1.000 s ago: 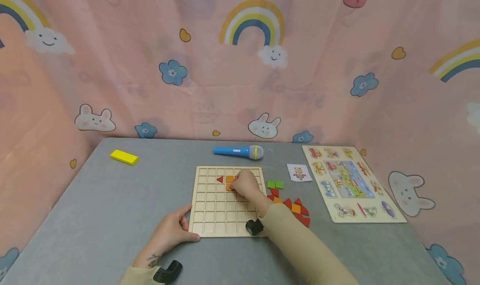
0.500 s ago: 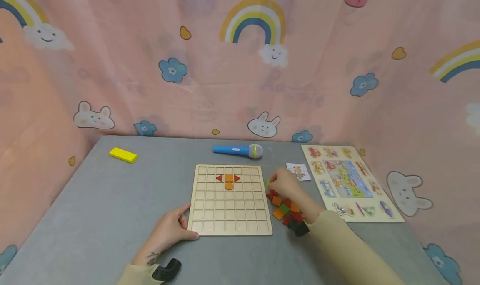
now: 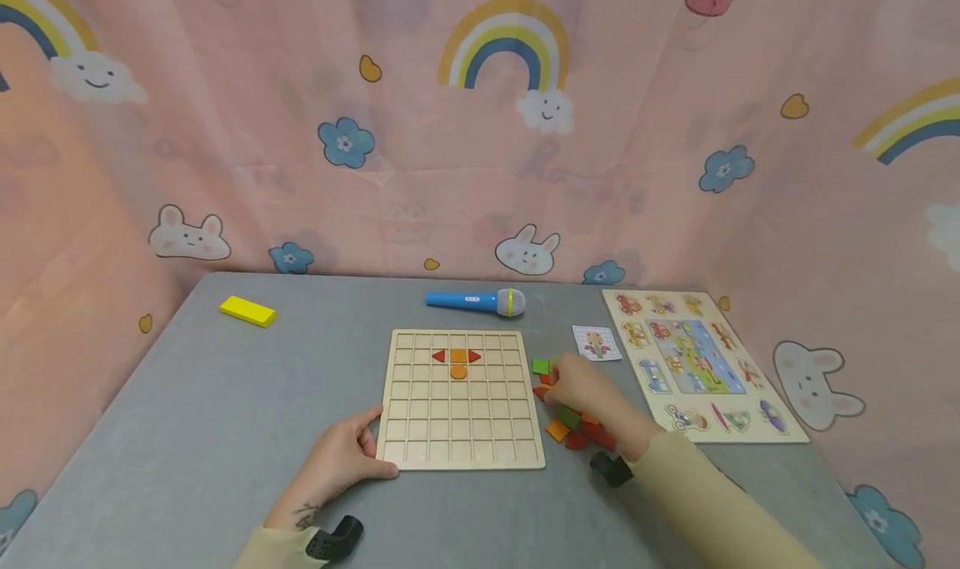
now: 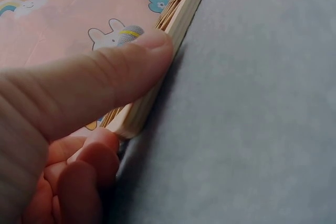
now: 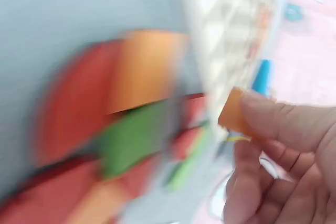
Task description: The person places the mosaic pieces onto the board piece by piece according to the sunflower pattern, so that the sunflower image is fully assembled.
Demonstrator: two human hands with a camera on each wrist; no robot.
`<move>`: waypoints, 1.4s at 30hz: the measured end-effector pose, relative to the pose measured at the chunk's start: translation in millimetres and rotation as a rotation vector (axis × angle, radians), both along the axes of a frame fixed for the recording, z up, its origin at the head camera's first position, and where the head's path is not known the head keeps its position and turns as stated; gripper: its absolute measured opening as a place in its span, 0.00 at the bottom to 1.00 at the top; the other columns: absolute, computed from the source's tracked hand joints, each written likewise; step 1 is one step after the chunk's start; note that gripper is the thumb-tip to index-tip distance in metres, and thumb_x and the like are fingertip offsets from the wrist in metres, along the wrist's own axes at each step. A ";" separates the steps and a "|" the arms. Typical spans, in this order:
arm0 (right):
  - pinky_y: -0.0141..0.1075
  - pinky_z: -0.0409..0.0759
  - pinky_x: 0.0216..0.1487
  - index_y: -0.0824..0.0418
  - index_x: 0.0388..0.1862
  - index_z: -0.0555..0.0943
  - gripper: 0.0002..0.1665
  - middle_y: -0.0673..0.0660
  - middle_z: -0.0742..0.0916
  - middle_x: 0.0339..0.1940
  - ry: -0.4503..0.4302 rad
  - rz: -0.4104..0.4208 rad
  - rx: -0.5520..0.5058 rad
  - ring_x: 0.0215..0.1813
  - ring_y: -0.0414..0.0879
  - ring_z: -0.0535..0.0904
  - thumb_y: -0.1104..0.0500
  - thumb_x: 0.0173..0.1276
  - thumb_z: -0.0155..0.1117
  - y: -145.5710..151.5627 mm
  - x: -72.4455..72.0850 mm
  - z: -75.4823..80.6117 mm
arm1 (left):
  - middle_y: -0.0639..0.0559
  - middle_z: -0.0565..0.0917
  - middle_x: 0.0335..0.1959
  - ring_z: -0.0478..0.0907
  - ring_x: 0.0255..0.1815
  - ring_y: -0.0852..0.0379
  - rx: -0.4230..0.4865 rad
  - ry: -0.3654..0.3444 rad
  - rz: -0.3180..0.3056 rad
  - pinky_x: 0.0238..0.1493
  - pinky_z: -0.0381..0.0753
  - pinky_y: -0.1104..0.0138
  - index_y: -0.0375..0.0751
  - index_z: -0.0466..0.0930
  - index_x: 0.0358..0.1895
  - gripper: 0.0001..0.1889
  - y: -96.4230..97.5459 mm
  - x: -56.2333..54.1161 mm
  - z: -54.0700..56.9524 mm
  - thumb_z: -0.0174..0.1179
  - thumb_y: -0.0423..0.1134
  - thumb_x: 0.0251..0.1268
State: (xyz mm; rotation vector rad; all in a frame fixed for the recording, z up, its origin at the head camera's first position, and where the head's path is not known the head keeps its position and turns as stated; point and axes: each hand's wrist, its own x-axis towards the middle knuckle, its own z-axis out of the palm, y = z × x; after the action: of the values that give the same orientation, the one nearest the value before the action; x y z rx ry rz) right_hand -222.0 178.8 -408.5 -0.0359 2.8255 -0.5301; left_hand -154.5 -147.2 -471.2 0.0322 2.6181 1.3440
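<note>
We see the left hand (image 3: pixel 341 452) holding the grid board (image 3: pixel 461 411) at its near left corner, thumb against the near edge. Just right of the board, the right hand (image 3: pixel 588 390) pinches an orange piece (image 5: pixel 231 114) beside loose coloured pieces (image 3: pixel 569 417). We count four set pieces (image 3: pixel 458 356) on the board's far half.

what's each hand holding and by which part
Right hand: an orange piece, by one side. Left hand: the wooden board, by its near left corner.
</note>
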 end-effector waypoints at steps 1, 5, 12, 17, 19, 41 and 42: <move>0.35 0.63 0.24 0.59 0.21 0.74 0.13 0.53 0.75 0.21 0.016 0.026 -0.035 0.24 0.46 0.69 0.60 0.51 0.72 -5.8 -3.5 3.9 | 0.52 0.71 0.16 0.65 0.17 0.58 0.003 -0.001 0.000 0.19 0.62 0.69 0.35 0.65 0.66 0.52 0.0 0.0 -0.1 0.79 0.36 0.25; 0.34 0.66 0.28 0.58 0.23 0.76 0.10 0.52 0.77 0.24 0.104 0.171 -0.104 0.27 0.45 0.70 0.60 0.54 0.70 -39.9 -17.4 12.6 | 0.52 0.71 0.16 0.65 0.17 0.58 0.009 0.000 -0.003 0.19 0.63 0.69 0.35 0.65 0.66 0.52 0.2 -0.1 -0.6 0.79 0.35 0.25; 0.35 0.70 0.31 0.56 0.25 0.80 0.05 0.49 0.81 0.28 0.146 0.321 -0.050 0.29 0.42 0.72 0.60 0.59 0.66 -98.1 -30.7 1.8 | 0.52 0.72 0.16 0.65 0.17 0.58 0.025 -0.005 -0.021 0.20 0.63 0.69 0.35 0.65 0.66 0.52 2.1 0.2 -1.2 0.79 0.36 0.26; 0.33 0.69 0.30 0.55 0.25 0.80 0.05 0.49 0.81 0.28 0.144 0.331 -0.002 0.28 0.41 0.72 0.60 0.60 0.64 -117.4 -34.5 -6.1 | 0.52 0.72 0.17 0.65 0.17 0.58 0.028 -0.012 -0.020 0.19 0.63 0.69 0.35 0.64 0.66 0.52 2.2 0.7 -1.5 0.79 0.36 0.26; 0.33 0.70 0.30 0.55 0.25 0.80 0.05 0.49 0.81 0.28 0.136 0.318 0.015 0.28 0.41 0.72 0.61 0.60 0.64 -121.1 -36.7 -9.2 | 0.52 0.72 0.16 0.65 0.17 0.58 0.028 -0.014 -0.018 0.19 0.63 0.69 0.35 0.64 0.66 0.52 2.0 0.8 -1.4 0.79 0.36 0.26; 0.36 0.75 0.37 0.64 0.44 0.84 0.12 0.54 0.84 0.36 0.202 0.367 -0.136 0.37 0.44 0.76 0.63 0.61 0.63 -68.5 -26.1 23.6 | 0.52 0.72 0.16 0.65 0.17 0.58 0.023 -0.019 -0.003 0.19 0.62 0.69 0.34 0.64 0.66 0.52 -0.1 0.3 0.7 0.79 0.36 0.26; 0.36 0.75 0.37 0.64 0.44 0.84 0.13 0.54 0.84 0.36 0.194 0.370 -0.120 0.36 0.44 0.76 0.63 0.61 0.64 -57.6 -22.8 25.1 | 0.52 0.72 0.16 0.65 0.17 0.58 0.026 -0.019 -0.003 0.19 0.62 0.69 0.34 0.63 0.66 0.52 -0.1 0.3 0.6 0.79 0.35 0.26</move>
State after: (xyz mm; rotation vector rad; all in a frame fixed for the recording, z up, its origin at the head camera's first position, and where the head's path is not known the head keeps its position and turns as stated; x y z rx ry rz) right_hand -244.8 121.2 -383.4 -0.6518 2.8625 -0.6349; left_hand -154.2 -147.3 -470.7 0.0263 2.5839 1.3704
